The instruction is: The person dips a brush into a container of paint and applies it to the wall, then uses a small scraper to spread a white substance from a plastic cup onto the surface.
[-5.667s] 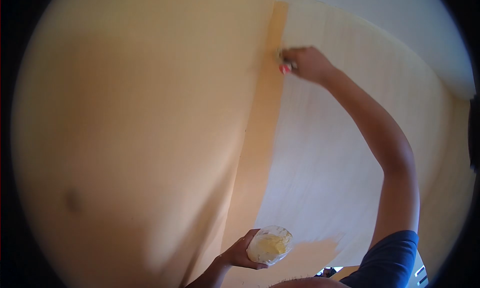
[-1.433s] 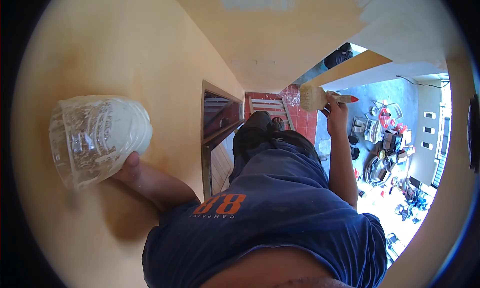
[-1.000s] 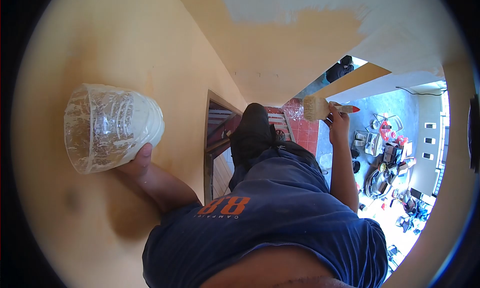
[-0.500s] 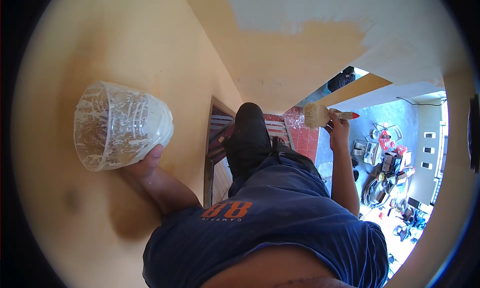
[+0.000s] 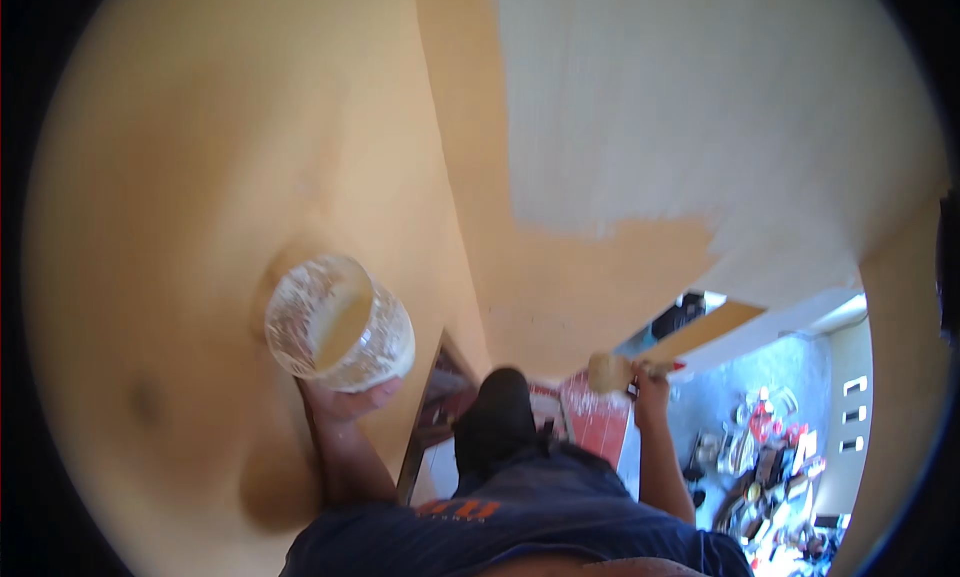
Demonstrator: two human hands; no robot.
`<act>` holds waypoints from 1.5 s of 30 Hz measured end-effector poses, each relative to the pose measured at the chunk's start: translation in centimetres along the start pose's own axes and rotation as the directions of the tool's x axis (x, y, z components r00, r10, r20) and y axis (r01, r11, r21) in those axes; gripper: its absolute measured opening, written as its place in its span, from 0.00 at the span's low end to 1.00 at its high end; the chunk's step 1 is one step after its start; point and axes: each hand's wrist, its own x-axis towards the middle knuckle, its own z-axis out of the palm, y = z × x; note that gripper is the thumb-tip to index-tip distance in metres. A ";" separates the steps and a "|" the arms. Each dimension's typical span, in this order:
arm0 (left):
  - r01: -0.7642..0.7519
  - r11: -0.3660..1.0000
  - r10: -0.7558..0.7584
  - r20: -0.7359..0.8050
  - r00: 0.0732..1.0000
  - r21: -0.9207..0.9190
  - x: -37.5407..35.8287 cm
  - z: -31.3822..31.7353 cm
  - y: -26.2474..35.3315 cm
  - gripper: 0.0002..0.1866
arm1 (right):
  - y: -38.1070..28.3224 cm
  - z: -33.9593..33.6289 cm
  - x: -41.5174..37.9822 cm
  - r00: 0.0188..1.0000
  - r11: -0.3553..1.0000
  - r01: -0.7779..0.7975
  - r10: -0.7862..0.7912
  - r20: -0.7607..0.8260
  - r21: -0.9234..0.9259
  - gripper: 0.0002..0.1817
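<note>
A clear plastic tub (image 5: 385,349), streaked with white paint, is held near its base by my left hand (image 5: 350,399). Its mouth tilts toward me and pale paint shows inside. On the other side, my right hand (image 5: 650,392) is closed round the handle of a paintbrush (image 5: 608,374). The brush's wide, pale bristles point left, and the red end of its handle points right. The brush is apart from the walls. Ahead, the wall carries a broad patch of light grey-white paint (image 5: 620,107) beside its yellow-orange surface (image 5: 590,272).
Close by on the left is a yellow wall (image 5: 200,177). A framed opening (image 5: 440,387) lies below it. Far below, red floor tiles (image 5: 597,427) bear white specks, and a cluttered heap of objects (image 5: 770,467) lies at the lower right.
My view has tipped upward, so more of the painted wall shows. The tub appears lower, further right and smaller, its inside now visible. The brush appears lower, still in my right hand.
</note>
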 end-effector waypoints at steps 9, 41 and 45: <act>-0.063 0.998 0.063 0.001 0.998 0.008 1.6 0.6 1.5 0.35 | -1.6 1.6 0.6 0.993 0.993 0.100 -0.104 0.064 0.069 0.12; -0.136 0.987 0.125 0.132 0.983 0.081 2.2 -0.4 1.5 0.47 | -6.6 5.9 1.2 0.970 0.977 0.153 -0.177 0.165 0.150 0.15; -0.128 0.983 0.110 0.139 0.984 0.128 2.2 -0.5 2.1 0.46 | -6.0 6.4 2.0 0.964 0.984 0.115 -0.144 0.225 0.137 0.15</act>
